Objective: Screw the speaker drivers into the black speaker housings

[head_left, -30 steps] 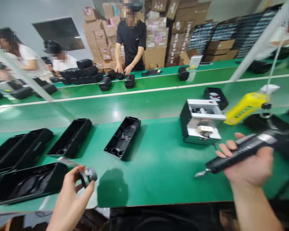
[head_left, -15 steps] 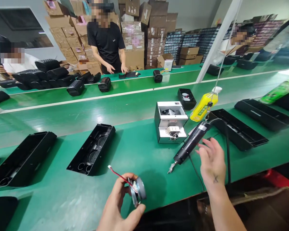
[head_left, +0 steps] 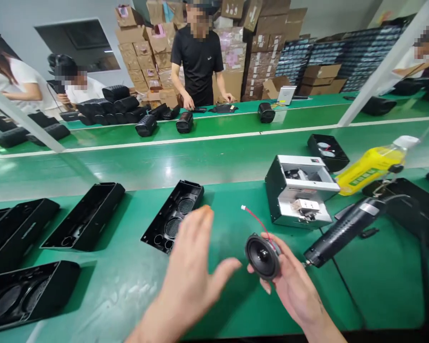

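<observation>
My right hand [head_left: 293, 286] holds a small round black speaker driver [head_left: 262, 256] with a red wire [head_left: 255, 219] trailing up from it. My left hand [head_left: 191, 274] hovers open just left of the driver, fingers spread, holding nothing. Beyond the left hand lies an open black speaker housing [head_left: 174, 215] with round holes. A black electric screwdriver [head_left: 343, 232] hangs free on its cable right of my right hand, its tip close to my fingers.
A grey screw feeder box [head_left: 300, 190] stands behind the driver, with a yellow bottle [head_left: 373, 164] and a black tray [head_left: 323, 151] nearby. More black housings [head_left: 84, 222] line the green belt [head_left: 214, 157] at left. Several people work across the far belt, before stacked cartons [head_left: 243, 52].
The speaker driver passed from my left hand to my right hand. My right hand had let go of the screwdriver, which now hangs free. My left hand opened.
</observation>
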Action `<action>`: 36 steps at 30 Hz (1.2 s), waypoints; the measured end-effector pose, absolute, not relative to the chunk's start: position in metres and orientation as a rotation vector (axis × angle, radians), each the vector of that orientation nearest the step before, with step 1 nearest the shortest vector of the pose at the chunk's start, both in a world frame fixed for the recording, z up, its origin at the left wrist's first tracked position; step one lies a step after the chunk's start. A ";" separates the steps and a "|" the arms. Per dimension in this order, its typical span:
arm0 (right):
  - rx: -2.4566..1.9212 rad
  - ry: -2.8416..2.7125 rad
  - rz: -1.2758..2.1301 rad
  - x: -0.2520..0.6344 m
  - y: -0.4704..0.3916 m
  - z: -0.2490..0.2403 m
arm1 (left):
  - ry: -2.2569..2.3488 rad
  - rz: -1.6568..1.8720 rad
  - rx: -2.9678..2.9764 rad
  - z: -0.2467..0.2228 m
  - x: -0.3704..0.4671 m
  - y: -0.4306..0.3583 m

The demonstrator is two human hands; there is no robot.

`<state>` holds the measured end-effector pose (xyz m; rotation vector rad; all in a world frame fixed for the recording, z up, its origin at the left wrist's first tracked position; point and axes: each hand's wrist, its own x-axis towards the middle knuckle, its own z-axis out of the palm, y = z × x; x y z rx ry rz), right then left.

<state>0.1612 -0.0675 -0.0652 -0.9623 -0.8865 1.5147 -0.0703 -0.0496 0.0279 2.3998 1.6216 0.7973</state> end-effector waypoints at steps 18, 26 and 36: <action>-1.215 -1.852 1.656 0.163 0.011 0.056 | 1.257 0.318 2.462 0.009 -0.109 -0.032; -1.415 -2.586 0.635 0.147 0.006 0.036 | 1.143 0.492 2.428 0.000 -0.113 -0.030; -1.064 -2.799 0.094 0.139 0.004 0.032 | 1.141 0.569 2.458 -0.005 -0.115 -0.031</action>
